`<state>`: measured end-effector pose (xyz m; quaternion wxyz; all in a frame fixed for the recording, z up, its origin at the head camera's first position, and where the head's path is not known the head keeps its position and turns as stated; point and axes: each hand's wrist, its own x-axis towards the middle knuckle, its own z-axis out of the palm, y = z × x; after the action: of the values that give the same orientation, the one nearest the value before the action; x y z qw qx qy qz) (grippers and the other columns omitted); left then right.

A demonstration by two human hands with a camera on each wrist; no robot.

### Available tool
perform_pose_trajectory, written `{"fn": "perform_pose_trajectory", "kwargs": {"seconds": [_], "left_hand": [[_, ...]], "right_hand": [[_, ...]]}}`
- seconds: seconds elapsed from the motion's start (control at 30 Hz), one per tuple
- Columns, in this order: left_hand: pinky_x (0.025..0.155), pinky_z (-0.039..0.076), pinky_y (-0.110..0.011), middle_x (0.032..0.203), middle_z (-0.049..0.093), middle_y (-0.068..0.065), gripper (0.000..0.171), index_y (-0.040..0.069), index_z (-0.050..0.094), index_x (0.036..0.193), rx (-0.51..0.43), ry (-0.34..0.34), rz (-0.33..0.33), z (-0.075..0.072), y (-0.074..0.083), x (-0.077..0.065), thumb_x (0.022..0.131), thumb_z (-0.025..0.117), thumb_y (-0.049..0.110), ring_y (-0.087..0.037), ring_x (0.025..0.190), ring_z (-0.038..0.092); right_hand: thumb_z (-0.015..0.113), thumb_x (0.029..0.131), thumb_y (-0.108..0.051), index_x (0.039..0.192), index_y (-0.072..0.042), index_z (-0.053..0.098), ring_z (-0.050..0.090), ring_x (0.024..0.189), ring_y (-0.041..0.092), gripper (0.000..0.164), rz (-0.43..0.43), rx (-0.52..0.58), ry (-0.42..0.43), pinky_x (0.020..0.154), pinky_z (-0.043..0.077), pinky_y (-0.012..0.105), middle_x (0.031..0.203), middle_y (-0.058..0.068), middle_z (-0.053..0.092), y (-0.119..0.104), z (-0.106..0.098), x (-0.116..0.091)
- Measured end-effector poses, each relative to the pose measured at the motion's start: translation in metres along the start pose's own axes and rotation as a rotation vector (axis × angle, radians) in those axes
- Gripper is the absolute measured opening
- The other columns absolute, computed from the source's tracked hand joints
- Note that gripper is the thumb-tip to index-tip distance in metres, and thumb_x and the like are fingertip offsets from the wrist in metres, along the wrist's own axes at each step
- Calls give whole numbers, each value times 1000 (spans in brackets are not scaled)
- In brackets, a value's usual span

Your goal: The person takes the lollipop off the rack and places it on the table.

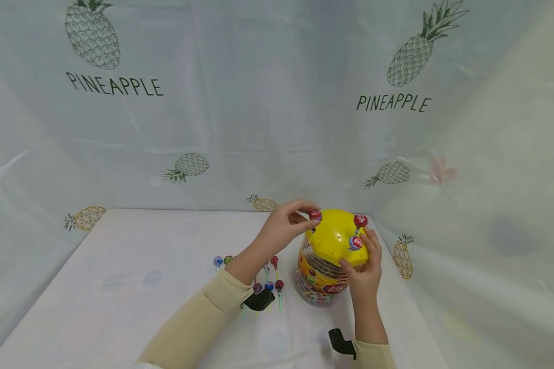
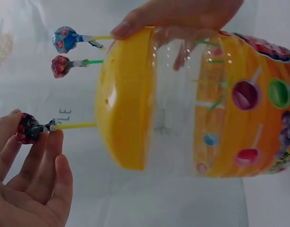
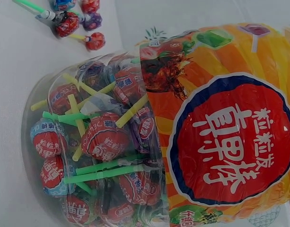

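Observation:
A clear plastic jar (image 1: 317,296) of lollipops stands upright with a domed yellow lid (image 1: 334,237) on top. My left hand (image 1: 287,225) pinches a dark red wrapped lollipop (image 2: 27,128) by its head. Its yellow stick meets the lid's far-left side in the left wrist view; how deep it sits is hidden. My right hand (image 1: 367,271) holds the lid's right edge, with thumb in front and fingers at the side. Near these fingers, a red lollipop (image 1: 360,221) and a blue-and-red lollipop (image 1: 355,243) stick out of the lid.
Several loose lollipops (image 1: 279,285) lie on the white-covered table (image 1: 134,292) left of the jar, partly behind my left forearm. More lollipops (image 3: 107,137) fill the jar's lower part. A pineapple-print curtain (image 1: 277,102) hangs behind the table.

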<state>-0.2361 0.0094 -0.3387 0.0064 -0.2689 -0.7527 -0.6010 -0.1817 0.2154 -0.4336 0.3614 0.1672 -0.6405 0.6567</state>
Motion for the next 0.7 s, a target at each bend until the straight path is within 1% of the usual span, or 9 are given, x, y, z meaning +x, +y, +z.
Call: {"fn": "perform_pose_trajectory", "kwargs": {"seconds": [0.17,0.23,0.37,0.5,0.6,0.7], "left_hand": [[80,55,-34,112,63,1,30,19,66,122,-27,-26,-60,-9,-15,-17,92,69,23,-13,85,66],[79,55,-35,113,63,1,30,22,66,123,-21,-34,-88,-12,-22,-24,93,68,24,-14,83,67],[74,53,-34,115,64,0,30,23,67,123,-4,-31,-131,-18,-34,-38,94,67,28,-14,81,67],[71,52,-33,115,65,-1,29,22,68,123,13,-29,-168,-24,-48,-51,94,66,30,-18,82,66],[69,51,-31,114,66,-1,27,20,70,121,27,-33,-205,-29,-59,-60,95,65,26,-20,82,65],[70,51,-31,112,67,-2,24,16,71,118,23,-35,-236,-33,-68,-68,96,63,21,-19,82,65]], "right_hand": [[72,86,0,133,6,49,11,146,26,52,5,3,1,103,37,21,150,17,31,0,-1,0],[72,86,-1,133,6,50,11,146,26,52,2,4,-2,103,36,21,150,19,30,1,-1,0],[72,86,0,133,5,50,12,146,25,52,-2,11,-9,104,36,21,150,19,29,1,-1,0],[71,86,2,133,6,50,12,146,24,52,1,10,-12,104,36,22,150,18,30,0,0,0],[71,86,2,133,6,49,12,146,24,52,10,-1,-9,104,36,21,150,20,29,-1,0,0],[70,86,4,133,7,49,11,146,25,52,10,-7,-10,104,36,21,150,22,27,-1,0,0]]}}
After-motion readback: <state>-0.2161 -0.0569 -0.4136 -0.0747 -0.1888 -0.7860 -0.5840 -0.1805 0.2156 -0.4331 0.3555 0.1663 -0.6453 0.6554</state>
